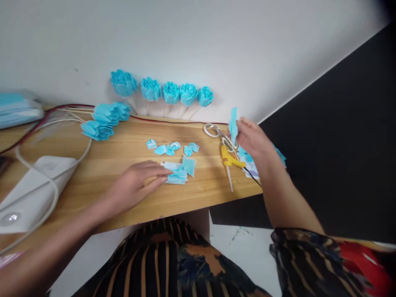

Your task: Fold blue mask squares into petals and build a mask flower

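Observation:
My right hand (252, 138) is raised above the right end of the table, its fingers closed on a thin strip of light-blue fabric (233, 123) that stands upright. My left hand (137, 179) hovers low over the table with its fingers stretched out. Its fingertips reach the left edge of a small stack of blue and white fabric pieces (177, 177); whether they press on it I cannot tell. One square blue piece (189, 166) lies askew on the stack. Behind it lie several small folded blue petals (161, 149).
Scissors (212, 130) and a yellow glue gun (230, 159) lie below my right hand, near more blue pieces (246, 156). Several blue fabric flowers (171, 93) on sticks lean on the wall; others (99, 128) lie at left. A white power strip (37, 189) and cables occupy the left end.

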Tool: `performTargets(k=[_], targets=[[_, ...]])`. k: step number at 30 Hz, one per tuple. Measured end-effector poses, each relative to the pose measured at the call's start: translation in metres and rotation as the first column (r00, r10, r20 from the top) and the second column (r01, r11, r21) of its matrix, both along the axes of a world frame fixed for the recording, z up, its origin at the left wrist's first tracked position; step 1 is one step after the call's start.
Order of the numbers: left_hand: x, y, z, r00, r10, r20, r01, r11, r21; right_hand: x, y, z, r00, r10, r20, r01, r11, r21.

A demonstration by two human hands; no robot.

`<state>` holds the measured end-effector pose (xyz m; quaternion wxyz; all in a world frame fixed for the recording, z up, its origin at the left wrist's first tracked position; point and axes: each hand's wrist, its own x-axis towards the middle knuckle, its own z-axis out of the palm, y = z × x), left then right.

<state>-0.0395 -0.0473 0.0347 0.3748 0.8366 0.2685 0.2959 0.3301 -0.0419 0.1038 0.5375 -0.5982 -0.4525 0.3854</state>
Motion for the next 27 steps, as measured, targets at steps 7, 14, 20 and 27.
performTargets(k=[7,14,20,27], targets=[[0.028,0.052,0.009,0.972,0.163,0.168,-0.101,0.94,-0.327,-0.126,0.039,-0.047,0.865,0.319,-0.387,-0.325,0.944,0.051],[0.027,0.068,-0.01,0.895,0.298,0.331,-0.109,0.868,-0.485,-0.151,0.058,-0.077,0.827,0.371,-0.422,-0.369,0.925,0.089],[0.022,0.069,-0.018,0.851,0.388,0.353,-0.126,0.805,-0.58,-0.15,0.058,-0.096,0.857,0.347,-0.381,-0.332,0.937,0.108],[0.021,0.067,-0.025,0.83,0.424,0.362,-0.154,0.799,-0.582,-0.152,0.048,-0.102,0.894,0.314,-0.319,-0.287,0.949,0.13]])
